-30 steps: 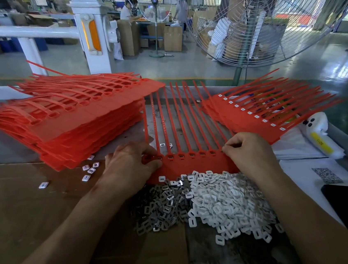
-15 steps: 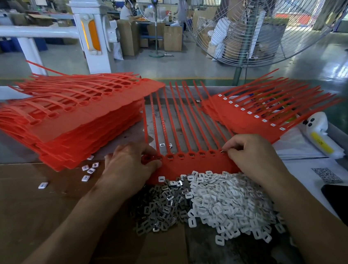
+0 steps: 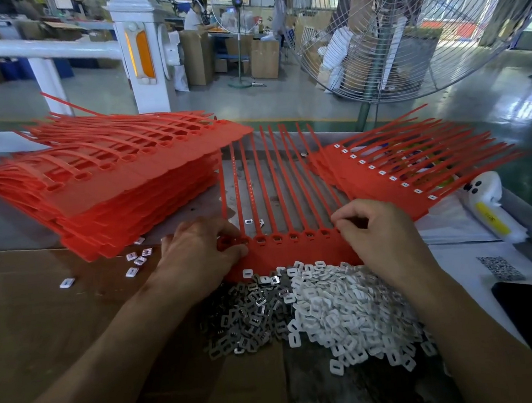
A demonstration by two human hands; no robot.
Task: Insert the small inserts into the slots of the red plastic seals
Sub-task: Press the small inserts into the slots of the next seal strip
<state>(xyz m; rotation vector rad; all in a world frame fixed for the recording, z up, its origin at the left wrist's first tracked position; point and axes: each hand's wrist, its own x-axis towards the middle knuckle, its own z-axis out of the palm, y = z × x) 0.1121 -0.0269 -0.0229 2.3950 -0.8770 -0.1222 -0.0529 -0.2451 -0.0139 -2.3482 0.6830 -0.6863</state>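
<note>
little is changing since a second ago: both hands are staying on the red strip of seals (image 3: 293, 251) lying flat on the bench (image 3: 5, 228), and only the right fingers are shifting slightly. at the far left a tall stack of red seals (image 3: 118, 187) is sitting. the left hand (image 3: 198, 257) is pressing the strip's left end with curled fingers. metal inserts (image 3: 247, 315) and white inserts (image 3: 345, 311) are lying heaped just in front. the right hand (image 3: 376, 232) is pinching at the strip's right end slot; whether it is holding an insert, i cannot tell. finished seals (image 3: 396, 171) are lying on the right.
</note>
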